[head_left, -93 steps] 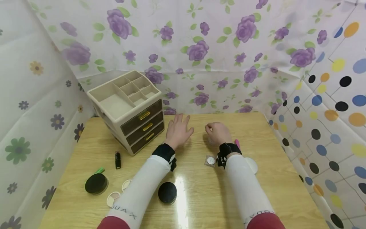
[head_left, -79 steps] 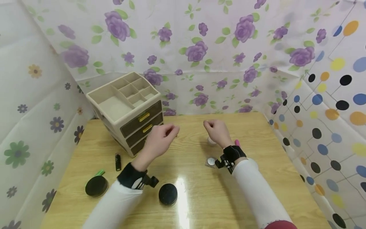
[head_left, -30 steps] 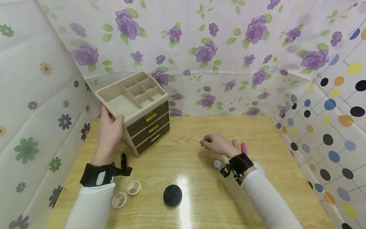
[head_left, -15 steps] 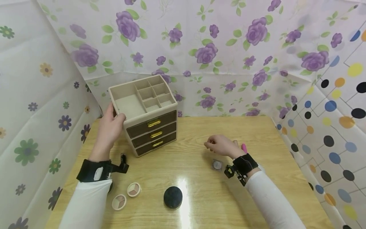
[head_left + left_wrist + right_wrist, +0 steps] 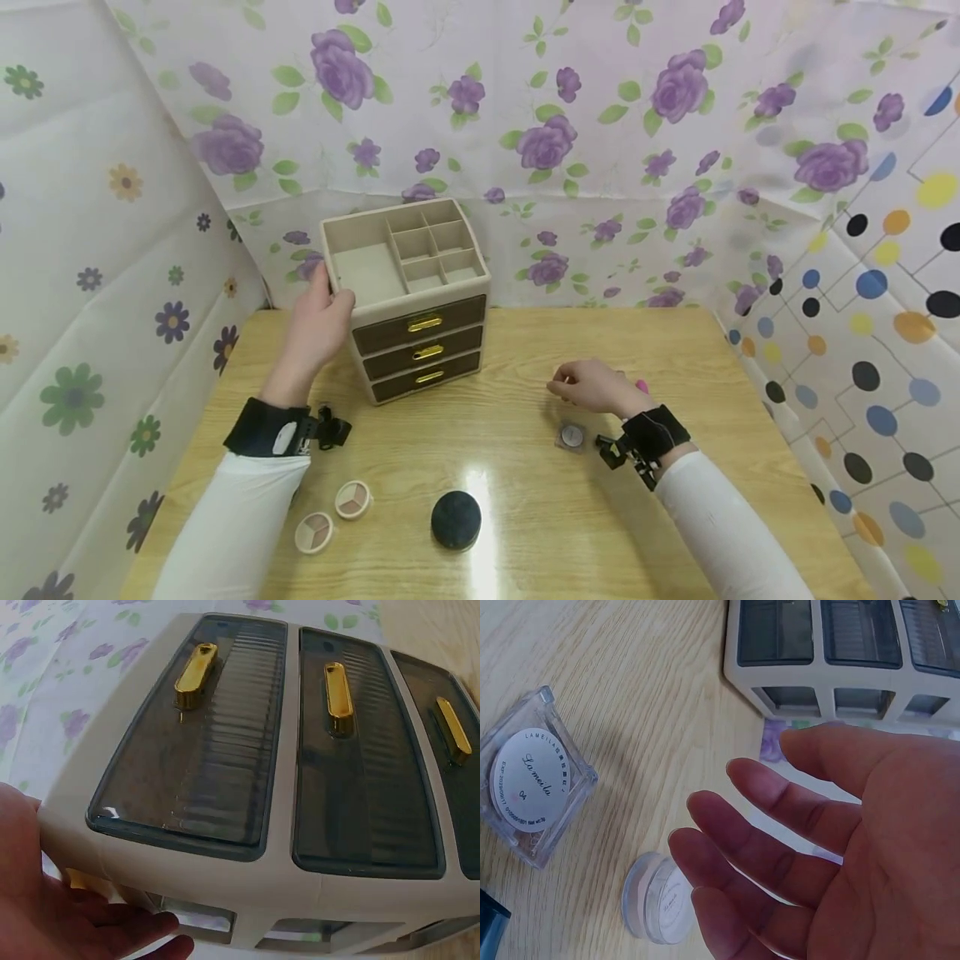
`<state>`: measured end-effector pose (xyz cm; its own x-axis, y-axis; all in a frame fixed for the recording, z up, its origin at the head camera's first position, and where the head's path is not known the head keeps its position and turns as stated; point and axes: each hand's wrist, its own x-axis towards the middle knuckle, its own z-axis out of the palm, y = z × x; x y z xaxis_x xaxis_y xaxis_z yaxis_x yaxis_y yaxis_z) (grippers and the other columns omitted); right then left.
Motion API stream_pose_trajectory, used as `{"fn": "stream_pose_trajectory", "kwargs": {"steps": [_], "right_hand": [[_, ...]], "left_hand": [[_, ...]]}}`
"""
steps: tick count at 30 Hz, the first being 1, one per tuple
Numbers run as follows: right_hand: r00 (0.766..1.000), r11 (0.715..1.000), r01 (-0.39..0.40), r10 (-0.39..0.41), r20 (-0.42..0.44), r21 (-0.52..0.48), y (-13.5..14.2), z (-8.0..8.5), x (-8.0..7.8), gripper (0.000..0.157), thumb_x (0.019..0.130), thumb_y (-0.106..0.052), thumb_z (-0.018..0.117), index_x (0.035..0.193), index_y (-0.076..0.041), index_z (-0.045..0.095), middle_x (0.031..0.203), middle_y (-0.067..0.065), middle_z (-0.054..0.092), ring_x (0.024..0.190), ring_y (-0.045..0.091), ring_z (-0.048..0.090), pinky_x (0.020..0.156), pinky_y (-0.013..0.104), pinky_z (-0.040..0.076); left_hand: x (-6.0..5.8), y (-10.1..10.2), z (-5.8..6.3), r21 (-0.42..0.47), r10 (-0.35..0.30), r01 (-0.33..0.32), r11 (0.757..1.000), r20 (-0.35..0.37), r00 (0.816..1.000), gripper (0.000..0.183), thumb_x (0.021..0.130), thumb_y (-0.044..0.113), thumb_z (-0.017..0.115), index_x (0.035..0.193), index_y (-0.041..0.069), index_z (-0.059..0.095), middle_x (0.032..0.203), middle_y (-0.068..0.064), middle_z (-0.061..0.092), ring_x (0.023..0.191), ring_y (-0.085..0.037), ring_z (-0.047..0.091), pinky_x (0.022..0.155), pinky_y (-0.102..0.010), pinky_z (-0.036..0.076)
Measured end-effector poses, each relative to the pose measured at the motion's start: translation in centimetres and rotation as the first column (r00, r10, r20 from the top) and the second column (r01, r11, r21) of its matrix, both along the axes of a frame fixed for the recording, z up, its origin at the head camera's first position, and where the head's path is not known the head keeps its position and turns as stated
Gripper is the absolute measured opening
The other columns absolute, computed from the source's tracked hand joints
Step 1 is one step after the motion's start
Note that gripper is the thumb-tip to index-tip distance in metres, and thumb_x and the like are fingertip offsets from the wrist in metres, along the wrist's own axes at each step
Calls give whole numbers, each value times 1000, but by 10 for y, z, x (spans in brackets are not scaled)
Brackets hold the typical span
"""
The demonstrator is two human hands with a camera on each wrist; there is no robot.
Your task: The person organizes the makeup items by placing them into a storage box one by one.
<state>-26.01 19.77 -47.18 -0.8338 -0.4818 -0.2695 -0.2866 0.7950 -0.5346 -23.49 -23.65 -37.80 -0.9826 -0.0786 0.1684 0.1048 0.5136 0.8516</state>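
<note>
A beige drawer organizer (image 5: 362, 310) with three dark drawers and gold handles stands on the wooden table, its top split into compartments. My left hand (image 5: 318, 321) grips its upper left corner; in the left wrist view the fingers lie along the side panel (image 5: 247, 889) with cut-outs. Over the table to the right, my right hand (image 5: 596, 387) hovers palm inward, fingers loosely bent and nothing in them. A square clear case (image 5: 532, 780) with a round white label lies close by. Beside the right fingertips is a small round clear jar (image 5: 660, 900), hidden in the head view.
Two round three-colour makeup palettes (image 5: 313, 532) lie at the front left. A black round lidded container (image 5: 456, 519) sits front centre. Behind the right wrist shows a bit of something pink (image 5: 642, 386). Flowered cloth (image 5: 547, 150) hangs along the table's back edge.
My left hand has gone from the organizer's right side to its left. The organizer has shifted right and turned, its drawers facing me more. My right hand stays near its spot, slightly lower.
</note>
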Motion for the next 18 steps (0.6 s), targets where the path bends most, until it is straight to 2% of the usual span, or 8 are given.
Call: {"fn": "stream_pose_trajectory", "kwargs": {"steps": [8, 12, 15, 18], "right_hand": [[1000, 1000, 12, -12, 20, -23, 1, -1, 0, 35, 112, -36, 57, 124, -8, 74, 101, 12, 74, 83, 22, 68, 72, 37, 53], [1000, 1000, 13, -13, 11, -22, 3, -1, -1, 33, 112, -36, 58, 124, -10, 75, 99, 12, 74, 80, 18, 66, 72, 37, 53], [1000, 1000, 27, -27, 14, -14, 5, -1, 0, 33, 112, -37, 57, 125, -11, 74, 99, 12, 74, 78, 17, 64, 72, 37, 51], [999, 999, 39, -39, 25, -22, 7, 0, 0, 35, 112, -37, 57, 127, -10, 74, 99, 12, 74, 81, 21, 66, 72, 38, 51]], "left_hand": [[-17, 17, -2, -15, -101, 101, 995, -6, 995, 71, 105, 23, 38, 170, 6, 17, 162, -30, 41, 145, -44, 44, 117, -62, 35], [-25, 29, -4, -9, -145, 145, 989, -9, 989, 71, 105, 22, 37, 169, 3, 16, 162, -31, 40, 137, -43, 49, 114, -60, 38], [-31, 41, -5, -10, -167, 167, 986, -22, 986, 70, 104, 20, 38, 169, 1, 19, 160, -31, 44, 135, -42, 51, 115, -58, 39], [-36, 51, -5, -7, -190, 189, 982, -37, 981, 69, 104, 18, 40, 169, 2, 21, 157, -29, 48, 138, -42, 53, 116, -57, 40]]}}
